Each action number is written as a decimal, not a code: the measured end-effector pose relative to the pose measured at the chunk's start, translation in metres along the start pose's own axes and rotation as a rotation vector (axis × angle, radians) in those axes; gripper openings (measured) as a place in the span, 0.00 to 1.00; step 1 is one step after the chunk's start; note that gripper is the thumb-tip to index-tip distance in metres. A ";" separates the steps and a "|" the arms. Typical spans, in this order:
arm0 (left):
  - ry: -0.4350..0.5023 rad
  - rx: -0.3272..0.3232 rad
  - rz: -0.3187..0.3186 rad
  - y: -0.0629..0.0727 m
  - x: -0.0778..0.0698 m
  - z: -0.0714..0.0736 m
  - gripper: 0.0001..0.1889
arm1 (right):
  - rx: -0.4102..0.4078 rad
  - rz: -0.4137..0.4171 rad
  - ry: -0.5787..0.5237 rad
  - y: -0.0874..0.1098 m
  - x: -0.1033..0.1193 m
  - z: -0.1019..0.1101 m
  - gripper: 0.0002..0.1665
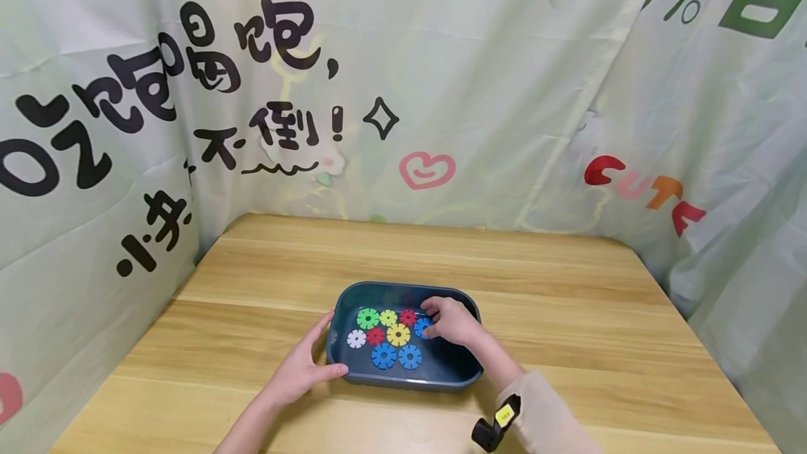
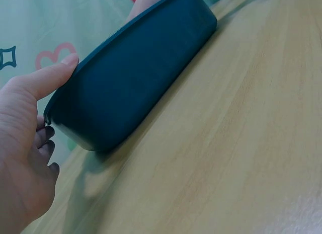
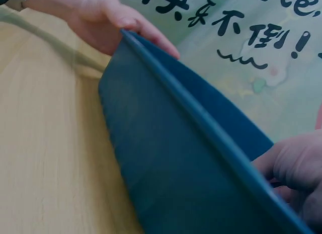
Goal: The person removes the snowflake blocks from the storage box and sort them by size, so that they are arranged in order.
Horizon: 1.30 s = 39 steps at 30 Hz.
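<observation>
A dark blue plastic basin (image 1: 435, 377) sits on the table, with notched plastic discs spread over its floor. My left hand (image 1: 304, 363) holds the basin's left end, thumb on the front corner of the rim and fingers along the side; the left wrist view shows the thumb (image 2: 55, 75) over the rim. My right hand (image 1: 452, 319) reaches inside at the right, its thumb overlapping a blue disc (image 1: 421, 328) and its other fingertips spread above it. From the right wrist, the basin wall (image 3: 166, 143) hides the fingertips of that hand (image 3: 297, 168).
Beside the right hand's disc lie a red disc (image 1: 408, 317), a yellow disc (image 1: 398, 334) and a blue disc (image 1: 410, 356). Farther left are a green disc (image 1: 368, 318) and a white disc (image 1: 356, 339). Printed curtains (image 1: 479, 125) enclose the wooden table (image 1: 567, 286).
</observation>
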<state>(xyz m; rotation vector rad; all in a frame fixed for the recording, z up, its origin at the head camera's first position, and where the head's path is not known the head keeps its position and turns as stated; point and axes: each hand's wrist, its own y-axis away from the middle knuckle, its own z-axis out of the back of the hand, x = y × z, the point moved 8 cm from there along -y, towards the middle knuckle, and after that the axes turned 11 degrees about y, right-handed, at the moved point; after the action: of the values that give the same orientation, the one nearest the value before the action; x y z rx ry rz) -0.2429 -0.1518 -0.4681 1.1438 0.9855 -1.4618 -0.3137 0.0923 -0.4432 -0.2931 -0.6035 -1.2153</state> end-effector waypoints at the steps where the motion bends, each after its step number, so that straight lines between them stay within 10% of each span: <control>1: 0.002 0.000 0.001 0.000 0.000 0.000 0.48 | 0.000 0.001 0.012 0.000 0.000 -0.001 0.27; 20: -0.026 0.004 0.014 0.001 -0.001 -0.001 0.48 | -0.014 0.076 0.217 0.003 0.005 -0.009 0.18; 39: -0.043 0.005 0.013 0.001 -0.001 -0.001 0.48 | -0.040 0.085 -0.387 0.010 0.002 0.036 0.14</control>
<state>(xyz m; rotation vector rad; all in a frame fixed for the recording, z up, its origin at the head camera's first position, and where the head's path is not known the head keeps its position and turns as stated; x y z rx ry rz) -0.2420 -0.1504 -0.4675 1.1161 0.9443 -1.4735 -0.3135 0.1134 -0.4118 -0.5901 -0.8919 -1.0959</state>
